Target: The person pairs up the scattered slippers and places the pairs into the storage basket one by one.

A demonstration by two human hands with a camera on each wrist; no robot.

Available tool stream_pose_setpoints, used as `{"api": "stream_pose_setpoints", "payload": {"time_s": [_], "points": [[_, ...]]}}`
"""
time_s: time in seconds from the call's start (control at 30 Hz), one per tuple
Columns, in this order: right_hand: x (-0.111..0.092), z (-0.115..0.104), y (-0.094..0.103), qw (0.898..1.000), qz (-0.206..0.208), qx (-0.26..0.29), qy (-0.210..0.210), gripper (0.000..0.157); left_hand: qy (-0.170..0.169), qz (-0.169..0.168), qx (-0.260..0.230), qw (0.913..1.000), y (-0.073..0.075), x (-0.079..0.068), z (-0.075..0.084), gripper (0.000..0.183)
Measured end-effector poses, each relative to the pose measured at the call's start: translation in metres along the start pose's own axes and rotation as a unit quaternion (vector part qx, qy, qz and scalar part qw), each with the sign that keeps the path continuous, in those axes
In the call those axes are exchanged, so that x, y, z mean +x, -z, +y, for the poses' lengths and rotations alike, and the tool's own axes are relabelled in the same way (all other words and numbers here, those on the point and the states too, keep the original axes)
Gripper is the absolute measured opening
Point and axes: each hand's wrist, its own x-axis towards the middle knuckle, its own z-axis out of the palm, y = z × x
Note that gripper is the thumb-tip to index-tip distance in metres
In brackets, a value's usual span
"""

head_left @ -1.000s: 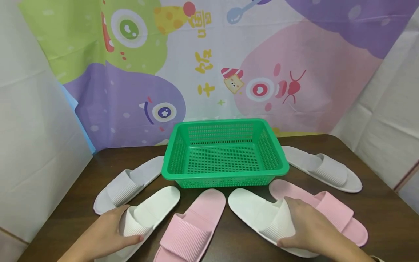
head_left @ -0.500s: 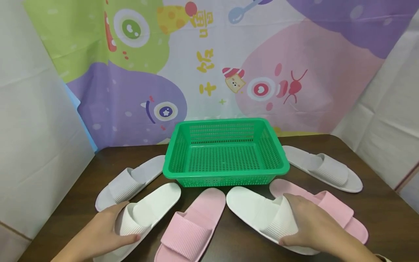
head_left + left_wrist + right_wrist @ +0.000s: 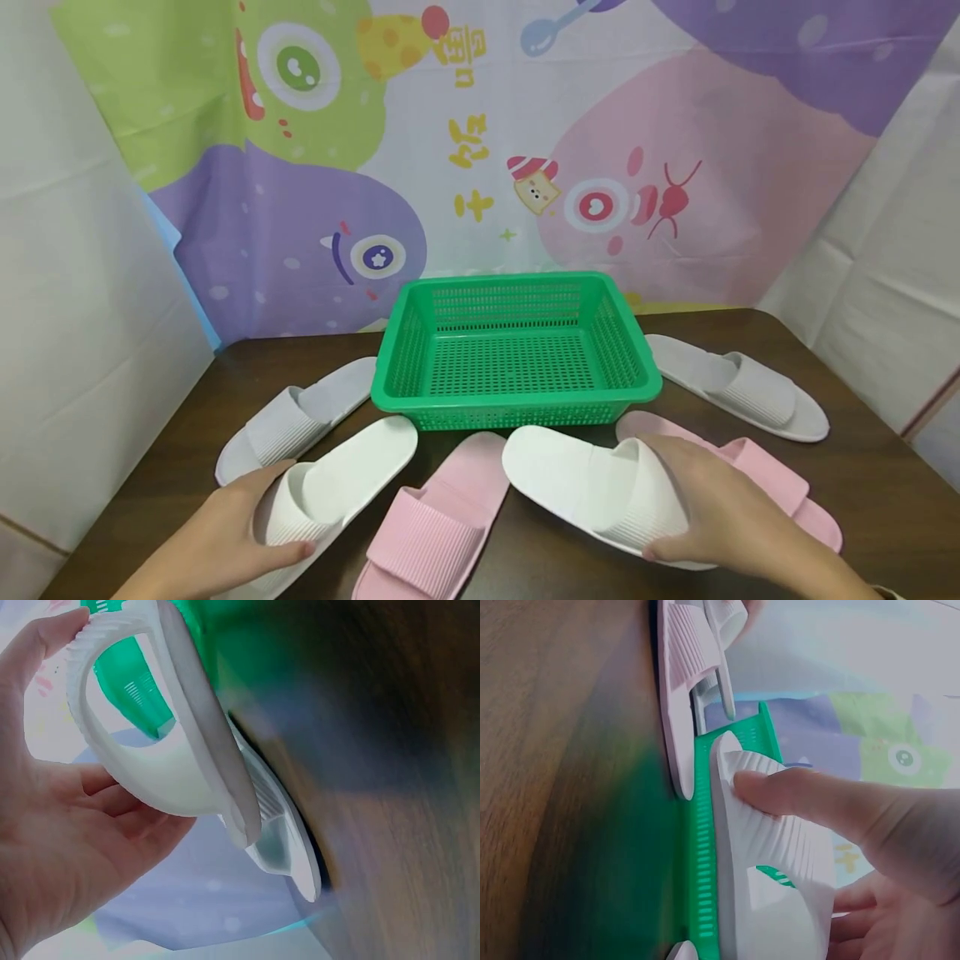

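Evidently the left hand [image 3: 225,529] grips one white slipper [image 3: 352,471] and the right hand [image 3: 712,500] another white slipper [image 3: 573,479], by their straps [image 3: 654,510].

In the head view the light is soft, and the two white slippers with ribbed straps [image 3: 360,467] look bright against the dim, dark brown wooden table [image 3: 555,558]. The left wrist view becomes dark and blurred toward two o'clock. In the right wrist view, the white cloth sheet [image 3: 802,660] is washed out at one o'clock.

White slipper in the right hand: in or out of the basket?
Out. In the head view the right hand grips the white slipper by its strap, on the near side of the green basket, outside its rim.
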Motion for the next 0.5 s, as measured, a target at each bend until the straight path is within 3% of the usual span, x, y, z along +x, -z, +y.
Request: {"api": "stream_pose_setpoints", "payload": {"time_s": [0.5], "points": [[0.0086,-0.0042,0.0093,0.998,0.022,0.043,0.050,0.101,-0.028,0.011,-0.001,0.9995,0.0091,-0.0022,0.0074,0.082]]}}
